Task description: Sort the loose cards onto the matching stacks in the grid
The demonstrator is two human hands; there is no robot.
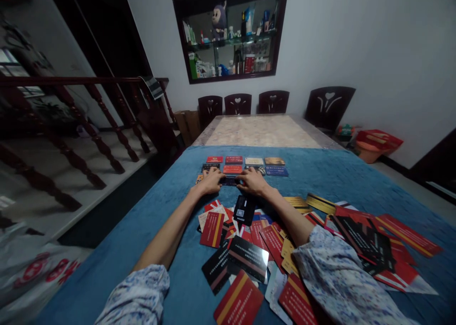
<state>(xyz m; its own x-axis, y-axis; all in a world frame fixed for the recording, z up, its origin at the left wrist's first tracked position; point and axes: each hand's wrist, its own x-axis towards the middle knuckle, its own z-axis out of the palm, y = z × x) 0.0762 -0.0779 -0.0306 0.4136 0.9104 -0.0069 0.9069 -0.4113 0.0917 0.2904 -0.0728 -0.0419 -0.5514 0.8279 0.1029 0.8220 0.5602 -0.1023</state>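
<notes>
A dark card [230, 181] lies on the blue cloth between my hands. At its left end are the bent fingers of my left hand [211, 181], while the fingertips of my right hand [251, 180] pinch its right end. An orange card [199, 178] shows partly beside my left hand. Just beyond my fingers, cards stand in neat rows, among them a red card [232, 169], a blue card [277, 171] and a black card [211, 167] partly covered by my hand. Nearer to me, a black card with a square mark [244, 210] tops a loose heap.
Loose red, black and gold cards spread across the blue cloth [171, 196], with another pile [370, 239] at right. A bare tabletop [256, 130] and several chairs [237, 104] stand beyond. Left are a wooden railing [81, 120] and a plastic bag [32, 263].
</notes>
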